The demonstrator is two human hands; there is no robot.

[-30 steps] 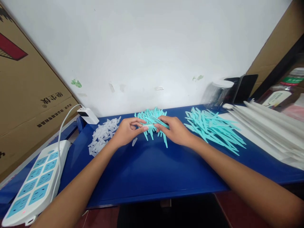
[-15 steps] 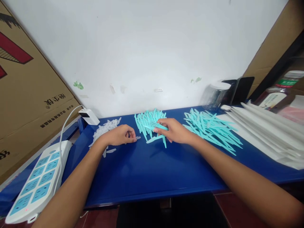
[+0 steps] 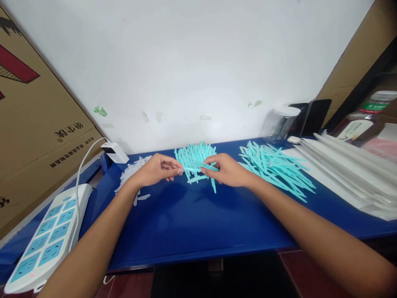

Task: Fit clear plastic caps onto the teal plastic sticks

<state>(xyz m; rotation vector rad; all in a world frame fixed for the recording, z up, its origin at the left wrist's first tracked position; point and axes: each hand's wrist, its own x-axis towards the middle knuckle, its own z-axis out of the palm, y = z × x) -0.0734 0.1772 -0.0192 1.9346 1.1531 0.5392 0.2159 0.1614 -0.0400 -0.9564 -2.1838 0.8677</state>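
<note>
My right hand [image 3: 228,169] is closed around a small bundle of slim turquoise eyebrow razors [image 3: 211,166], their ends pointing left. One razor sticks out of the bundle towards my left hand [image 3: 161,169], whose thumb and forefinger pinch a small translucent cap [image 3: 185,169] at that razor's tip. How far the cap covers the tip is too small to tell. Behind the hands lies a pile of turquoise razors [image 3: 189,155], with a few loose ones at its front. Left of it, partly hidden by my left hand, is a heap of translucent caps [image 3: 132,169].
Another razor pile [image 3: 273,169] lies on the blue table [image 3: 192,223] to the right. Beyond it are white paper sleeves [image 3: 344,178], a clear jar [image 3: 281,126] and a bottle [image 3: 362,120]. A power strip [image 3: 51,236] and white charger [image 3: 114,152] sit left, beside a cardboard box [image 3: 37,124].
My left hand has lifted the cap from the table and moved it up and right to the tip of a razor. My right hand still holds its bundle in nearly the same place.
</note>
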